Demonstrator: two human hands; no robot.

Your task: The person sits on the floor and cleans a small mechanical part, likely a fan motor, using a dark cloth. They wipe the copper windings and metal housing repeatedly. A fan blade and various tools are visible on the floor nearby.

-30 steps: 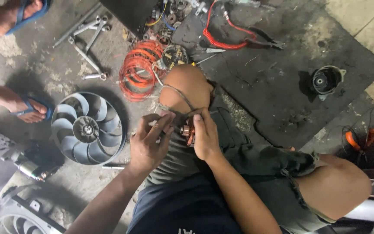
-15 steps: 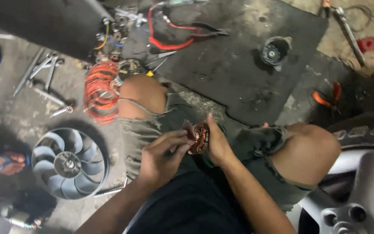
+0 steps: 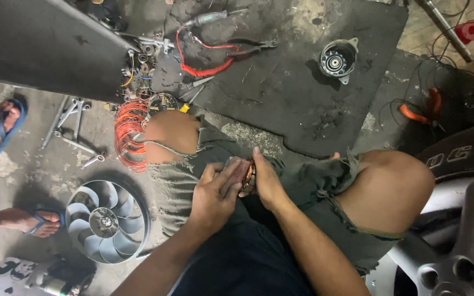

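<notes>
Where both hands (image 3: 237, 183) close, copper-wound part (image 3: 249, 171) mostly hidden, kind unclear.

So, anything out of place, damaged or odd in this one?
Nothing is clearly broken. The floor is cluttered: wrenches, a fan wheel and a tangled orange wire coil lie scattered. Both hands, left and right, close around a small copper-wound part.

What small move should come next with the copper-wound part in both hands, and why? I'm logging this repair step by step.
Probably a small turn of the copper-wound part toward the camera. It sits pinched between the left hand and the right hand, whose fingers cover nearly all of it, so only a copper sliver shows. Turning it within that two-handed grip would likely expose the windings for closer work.
</notes>
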